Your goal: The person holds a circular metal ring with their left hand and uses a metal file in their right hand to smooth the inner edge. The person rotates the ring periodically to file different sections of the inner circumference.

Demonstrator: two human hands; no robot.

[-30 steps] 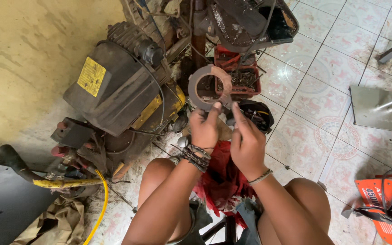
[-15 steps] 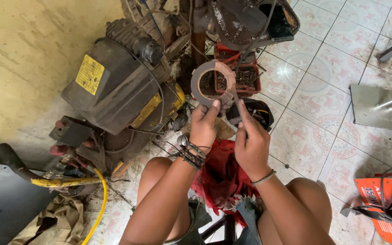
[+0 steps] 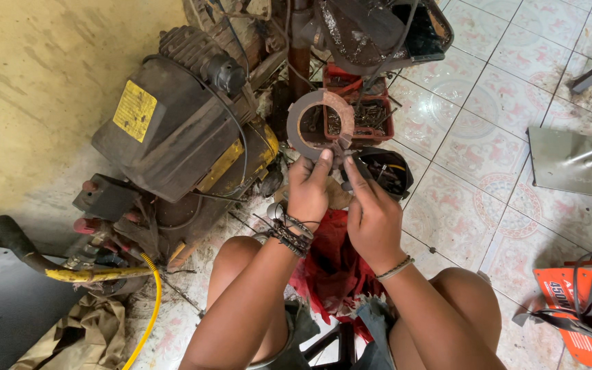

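A flat, rusty grey-brown ring gasket (image 3: 296, 120) is held upright in front of me, above my knees. My left hand (image 3: 307, 190) pinches its lower edge with thumb and fingers; cord bracelets circle that wrist. My right hand (image 3: 371, 212) has its fingertips on the ring's lower right edge, where a small tab or thin piece sits; whether it grips something separate I cannot tell. A red cloth (image 3: 334, 264) lies below both hands, between my legs.
A dirty black and yellow motor unit (image 3: 173, 130) stands at the left by a yellow wall. A red tray of screws (image 3: 381, 123) and a black pouch (image 3: 395, 171) lie behind the ring. An orange machine (image 3: 577, 305) sits at lower right, a yellow hose (image 3: 152, 301) at lower left.
The ring has risen slightly and shifted a little right since the earliest frame. My right fingers slid down from a raised point back onto the ring's lower edge.
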